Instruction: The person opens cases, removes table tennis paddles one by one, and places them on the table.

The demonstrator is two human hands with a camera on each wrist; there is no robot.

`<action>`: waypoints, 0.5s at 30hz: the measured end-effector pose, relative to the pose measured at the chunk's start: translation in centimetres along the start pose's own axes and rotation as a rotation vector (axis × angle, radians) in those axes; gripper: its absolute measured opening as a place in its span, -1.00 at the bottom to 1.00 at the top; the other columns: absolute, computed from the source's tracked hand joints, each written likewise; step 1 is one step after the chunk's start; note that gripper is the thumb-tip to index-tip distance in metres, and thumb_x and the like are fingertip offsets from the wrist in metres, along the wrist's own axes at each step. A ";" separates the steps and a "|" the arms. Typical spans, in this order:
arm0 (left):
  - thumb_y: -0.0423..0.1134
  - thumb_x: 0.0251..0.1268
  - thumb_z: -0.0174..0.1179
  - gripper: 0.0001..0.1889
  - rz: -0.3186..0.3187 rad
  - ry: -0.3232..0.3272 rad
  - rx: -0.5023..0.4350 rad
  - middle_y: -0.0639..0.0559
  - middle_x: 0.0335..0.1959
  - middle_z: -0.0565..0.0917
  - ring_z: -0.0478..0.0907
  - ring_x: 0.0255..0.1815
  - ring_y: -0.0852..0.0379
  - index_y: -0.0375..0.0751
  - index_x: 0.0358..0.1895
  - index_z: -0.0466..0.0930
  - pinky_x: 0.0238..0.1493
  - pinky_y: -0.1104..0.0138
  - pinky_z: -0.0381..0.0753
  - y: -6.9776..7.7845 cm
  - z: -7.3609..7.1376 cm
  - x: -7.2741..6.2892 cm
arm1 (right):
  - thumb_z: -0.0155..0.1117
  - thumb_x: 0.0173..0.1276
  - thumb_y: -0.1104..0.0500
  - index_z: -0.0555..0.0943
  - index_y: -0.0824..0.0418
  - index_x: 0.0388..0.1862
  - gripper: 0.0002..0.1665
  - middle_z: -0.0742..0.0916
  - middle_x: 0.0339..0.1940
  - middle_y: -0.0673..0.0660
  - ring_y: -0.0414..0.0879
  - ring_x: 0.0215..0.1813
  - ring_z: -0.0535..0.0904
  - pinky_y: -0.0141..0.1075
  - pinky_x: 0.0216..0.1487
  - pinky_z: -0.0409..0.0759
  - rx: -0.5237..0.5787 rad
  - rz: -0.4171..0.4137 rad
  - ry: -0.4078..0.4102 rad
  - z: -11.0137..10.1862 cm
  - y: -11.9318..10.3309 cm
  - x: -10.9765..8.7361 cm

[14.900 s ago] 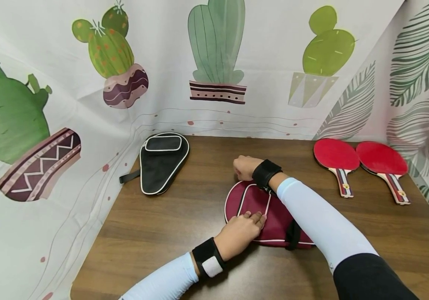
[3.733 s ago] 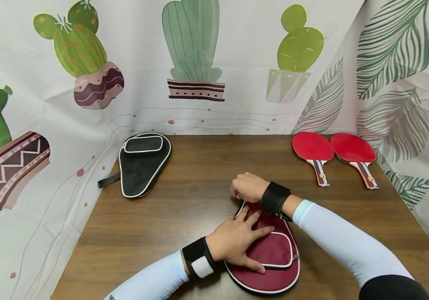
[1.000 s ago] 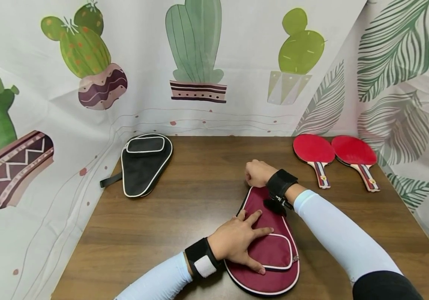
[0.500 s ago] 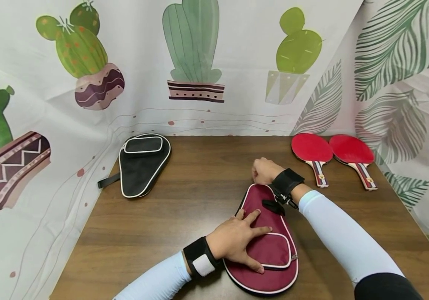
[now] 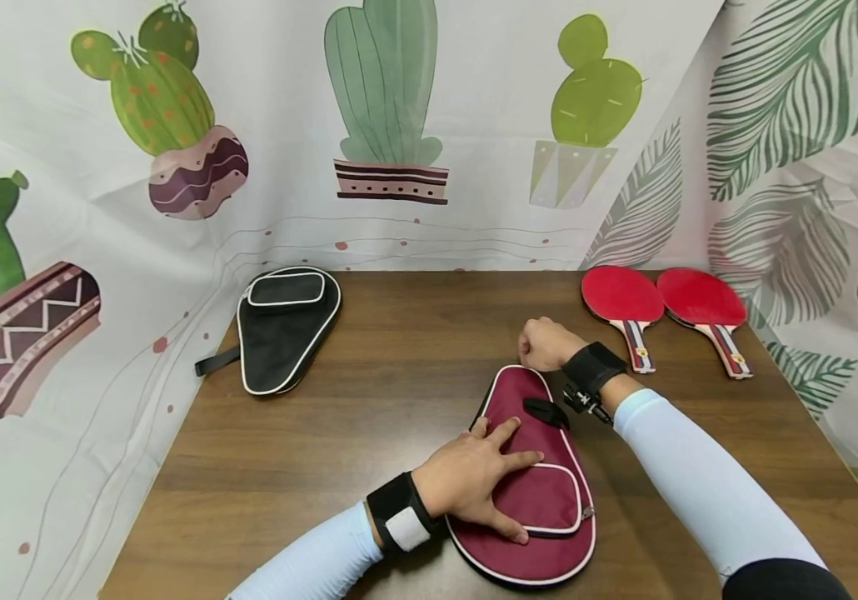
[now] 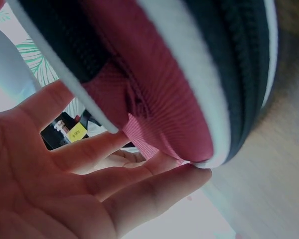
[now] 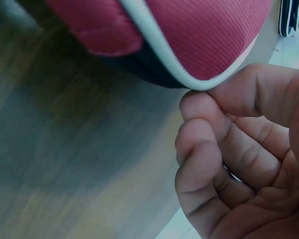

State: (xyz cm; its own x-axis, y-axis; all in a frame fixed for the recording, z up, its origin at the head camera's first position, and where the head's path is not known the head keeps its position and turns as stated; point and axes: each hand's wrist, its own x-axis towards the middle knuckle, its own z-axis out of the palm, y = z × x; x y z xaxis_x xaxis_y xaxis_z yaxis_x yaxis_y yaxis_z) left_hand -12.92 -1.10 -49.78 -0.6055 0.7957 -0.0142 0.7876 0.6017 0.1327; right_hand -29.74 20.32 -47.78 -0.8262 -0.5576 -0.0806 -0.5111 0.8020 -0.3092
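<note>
A maroon table tennis bat case (image 5: 549,500) with white piping lies flat, its narrow end pointing away from me. My left hand (image 5: 466,475) rests on it with fingers spread, beside and over its front pocket. In the left wrist view a black zipper (image 6: 234,74) runs along the case's side. At the narrow end my right hand (image 5: 546,344) is curled, thumb and forefinger pinching at the zipped edge. The right wrist view shows those fingertips (image 7: 202,107) meeting against the case's tip; the zipper pull itself is hidden. A black strap (image 5: 546,411) lies near that end.
At the back left lies a black bat case (image 5: 286,333) with white piping and a strap over the table edge. Two red table tennis bats, a left one (image 5: 622,293) and a right one (image 5: 701,297), lie at the back right. A printed cloth (image 5: 474,233) hangs behind the table (image 5: 399,333).
Since the oldest frame, the maroon case has been turned, narrow end now away from me. Lately my right hand has moved rightward round that end. My left hand has stayed on the case.
</note>
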 end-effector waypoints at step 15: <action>0.67 -0.19 0.27 0.04 0.000 0.003 -0.004 -0.19 0.55 0.28 0.40 0.35 -0.47 0.35 0.49 0.41 0.22 -0.02 0.56 -0.1 0.1 0.2 | 0.29 0.05 0.37 0.72 0.10 -0.68 -0.76 0.64 -0.70 -0.16 -0.20 -0.55 0.46 -0.28 -0.40 0.49 0.062 -0.029 0.035 0.3 1.3 -2.7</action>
State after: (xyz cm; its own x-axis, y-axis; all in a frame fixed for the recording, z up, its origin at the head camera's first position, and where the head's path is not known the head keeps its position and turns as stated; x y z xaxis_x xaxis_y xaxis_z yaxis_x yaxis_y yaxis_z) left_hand -13.04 -1.00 -49.92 -0.6057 0.7956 -0.0114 0.7872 0.6013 0.1369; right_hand -28.13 22.76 -48.22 -0.8195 -0.5719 -0.0382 -0.5201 0.7700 -0.3696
